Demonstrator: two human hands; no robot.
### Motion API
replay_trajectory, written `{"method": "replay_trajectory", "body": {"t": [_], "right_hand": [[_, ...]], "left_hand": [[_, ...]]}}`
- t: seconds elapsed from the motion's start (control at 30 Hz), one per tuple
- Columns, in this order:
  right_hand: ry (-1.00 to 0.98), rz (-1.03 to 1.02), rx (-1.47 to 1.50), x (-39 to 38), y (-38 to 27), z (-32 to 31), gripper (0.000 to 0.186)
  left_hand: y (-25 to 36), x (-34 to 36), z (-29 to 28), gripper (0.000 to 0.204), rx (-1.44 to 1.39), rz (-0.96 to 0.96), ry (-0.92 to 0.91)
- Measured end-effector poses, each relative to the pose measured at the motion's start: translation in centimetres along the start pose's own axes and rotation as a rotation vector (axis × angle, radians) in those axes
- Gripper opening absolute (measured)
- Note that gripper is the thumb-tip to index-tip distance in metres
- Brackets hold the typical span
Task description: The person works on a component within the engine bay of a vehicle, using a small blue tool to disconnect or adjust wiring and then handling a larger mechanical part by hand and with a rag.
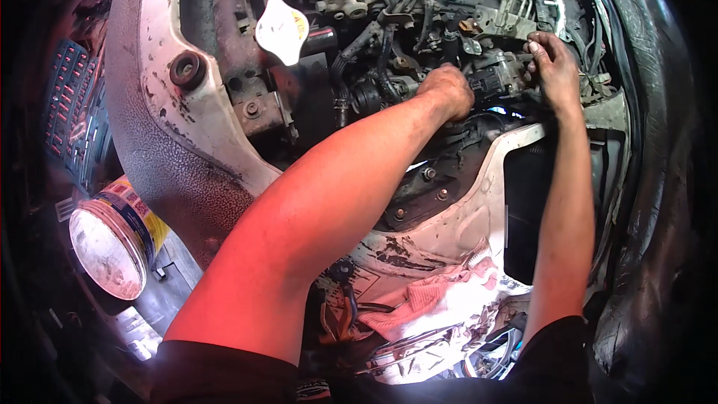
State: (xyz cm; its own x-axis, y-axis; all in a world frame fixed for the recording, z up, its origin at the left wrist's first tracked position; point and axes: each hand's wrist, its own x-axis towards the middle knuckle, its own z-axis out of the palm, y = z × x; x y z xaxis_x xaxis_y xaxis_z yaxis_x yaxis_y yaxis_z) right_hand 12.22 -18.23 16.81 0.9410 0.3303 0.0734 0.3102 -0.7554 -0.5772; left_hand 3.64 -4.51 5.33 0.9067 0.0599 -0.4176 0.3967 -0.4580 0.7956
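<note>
Inside the engine bay, my left hand (449, 91) is closed like a fist, knuckles up, among dark hoses beside a black connector (488, 84). Its fingertips are turned away, so whatever it grips is hidden. My right hand (553, 66) is raised at the far right, next to a metal engine part (512, 67) with a dull grey housing. Thumb and forefinger are pinched together and the other fingers curl in. Anything between them is too small to make out. Behind both hands lie the engine's metal pipes and dark hoses (389, 63).
A white radiator cap (283, 31) sits left of the engine. The worn pale body panel (479, 206) curves below my hands, with bolts (428, 173) on a dark bracket. A crumpled pinkish cloth (434, 299) lies nearer me. At left are a round tub (108, 251) and a socket tray (71, 93).
</note>
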Motion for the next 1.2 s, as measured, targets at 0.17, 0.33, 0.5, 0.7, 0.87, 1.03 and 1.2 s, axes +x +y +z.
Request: {"method": "replay_trajectory", "body": {"t": [0.17, 0.33, 0.5, 0.7, 0.87, 1.03, 1.2], "right_hand": [[-0.166, -0.616, 0.027, -8.6, -15.0, 9.2, 0.015], [-0.508, -0.806, 0.508, -15.2, -23.8, 12.2, 0.024], [-0.696, -1.251, 0.469, -19.1, -33.2, 15.9, 0.026], [-0.608, -1.411, 0.699, -21.0, -39.2, 23.7, 0.024], [-0.316, -0.81, 0.96, -13.0, -30.3, 17.2, 0.024], [0.56, 0.059, 0.892, -11.3, -12.7, 10.3, 0.026], [0.347, 0.753, 1.441, -9.6, -5.9, 10.6, 0.045]], "left_hand": [[-4.4, -3.0, -3.0, 0.022, -0.005, -0.007, 0.051], [1.6, -2.7, 0.1, 0.024, 0.253, 0.244, 0.016], [2.3, -2.5, 0.1, 0.027, 0.404, 0.318, -0.013], [0.8, -2.5, 0.2, 0.029, 0.437, 0.326, -0.047], [-0.2, -3.1, 0.9, 0.028, 0.16, 0.313, -0.013], [-2.5, -3.5, -2.8, 0.029, -0.282, 0.305, 0.045], [0.4, -5.3, -2.3, 0.032, 0.036, 0.309, 0.182]]}}
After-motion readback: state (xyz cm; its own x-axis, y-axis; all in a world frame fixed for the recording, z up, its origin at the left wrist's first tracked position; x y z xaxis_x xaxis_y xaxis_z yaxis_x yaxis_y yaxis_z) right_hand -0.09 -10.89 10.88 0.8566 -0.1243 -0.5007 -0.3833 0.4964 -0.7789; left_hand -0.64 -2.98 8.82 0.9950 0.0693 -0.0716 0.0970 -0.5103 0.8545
